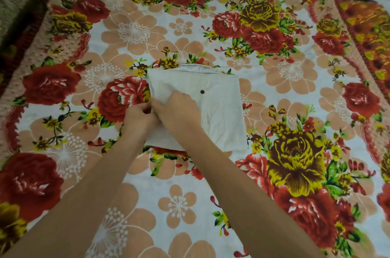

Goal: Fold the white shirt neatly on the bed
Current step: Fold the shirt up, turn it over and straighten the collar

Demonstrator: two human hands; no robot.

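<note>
Head view: the bed (274, 93), under a flowered sheet, spreads wide around the grip, with open sheet to the right of it, beyond it and back toward the person. The white shirt (219, 110) lies near the middle as a squarish packet, mostly right of the grip, with its collar (196, 68) at the far edge. Both hands meet at the packet's left edge. The left hand (138, 117) has curled fingers pinching that edge. The right hand (179, 110) lies across the cloth with its fingertips at the same spot; whether they pinch or only press I cannot tell. A dark button (202, 91) sits just beyond the grip, to its right.

This looks like a late tidying of the left side. It would go best by laying that edge flat and straight, weighting the packet so the layers do not slide, then smoothing rightward. The bed's far edge is well apart from the grip.
</note>
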